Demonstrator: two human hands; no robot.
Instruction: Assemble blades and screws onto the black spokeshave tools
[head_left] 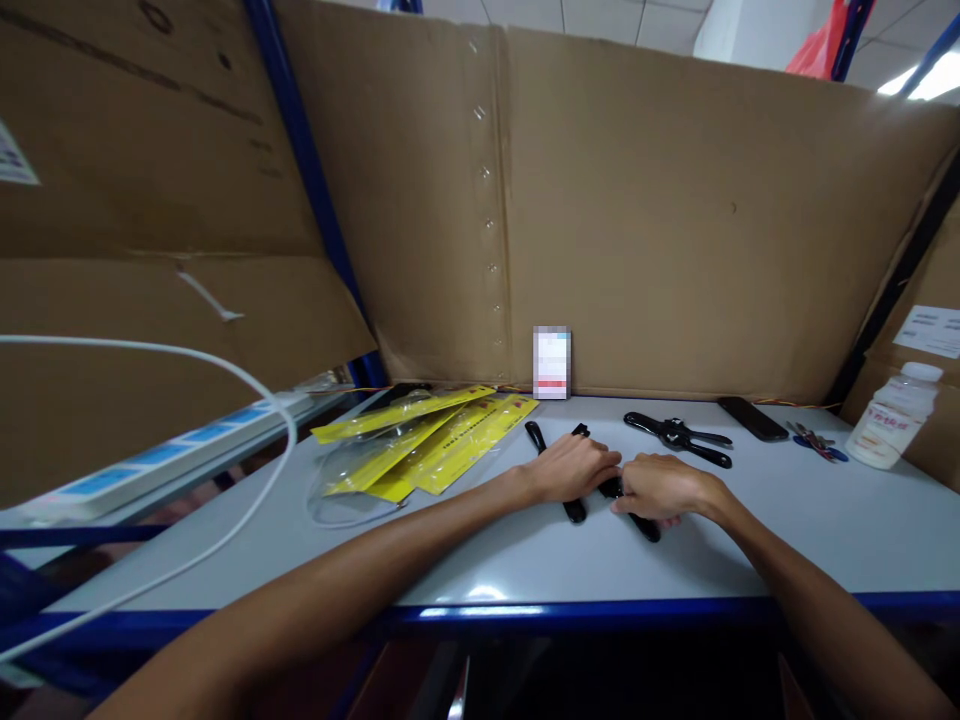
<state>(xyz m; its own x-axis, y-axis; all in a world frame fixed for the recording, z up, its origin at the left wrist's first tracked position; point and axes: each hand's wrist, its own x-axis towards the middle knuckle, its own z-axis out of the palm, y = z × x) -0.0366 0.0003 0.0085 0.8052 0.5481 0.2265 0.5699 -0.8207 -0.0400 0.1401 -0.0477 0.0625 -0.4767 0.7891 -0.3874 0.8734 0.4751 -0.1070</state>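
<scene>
Near the middle of the table my left hand (574, 467) is closed over a black two-handled tool (575, 511), which lies mostly hidden beneath it. One dark end sticks out past the wrist at the far side, another toward the front edge. Right beside it, my right hand (664, 485) has its fingers curled round a black handle (646, 526) that points toward me. Whether both hands are on one tool or two, I cannot tell. A similar black plier-shaped tool (675, 435) lies behind my right hand, untouched.
Yellow cards in clear plastic packaging (450, 450) overlap on the left. A lit phone (552, 363) leans on the cardboard wall (675, 220). Rightward lie a dark phone (752, 418), small scissors (817, 442) and a bottle (892, 420). A white cable (289, 430) loops near a power strip (165, 455).
</scene>
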